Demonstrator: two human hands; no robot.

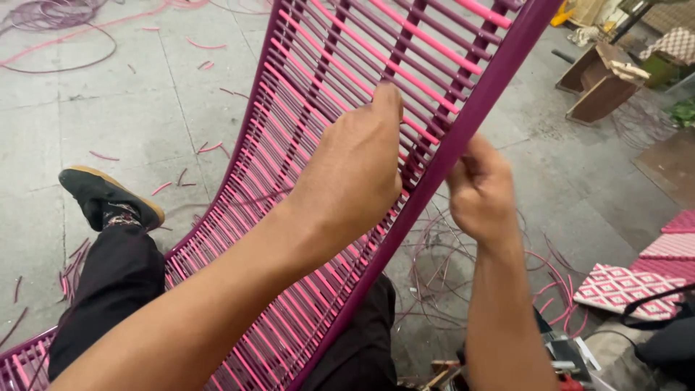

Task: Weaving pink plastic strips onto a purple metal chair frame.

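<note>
weaving cord across a purple chair frame

the work in hand looks like the lacing of plastic cord onto a curved chair frame, which leans tilted across the person's lap and runs from lower left to upper right. rows of pink and purple cord already fill most of the frame.

the left hand lies on the woven face, fingers curled over the strands near the right rail; its grip is pressed down among the cords, though what the fingertips pinch is hidden behind the hand. the right hand sits just outside the rail, its grip closed tight, seemingly pinching a thin cord end, but the strand itself is too fine to make out there.

judging by this, a strand is being passed round the rail and pulled taut. the next move likely calls for steady tension from the right hand while the left keeps the rows evenly spaced.

loose cord coils lie on the floor below, with cut scraps scattered about.
</note>
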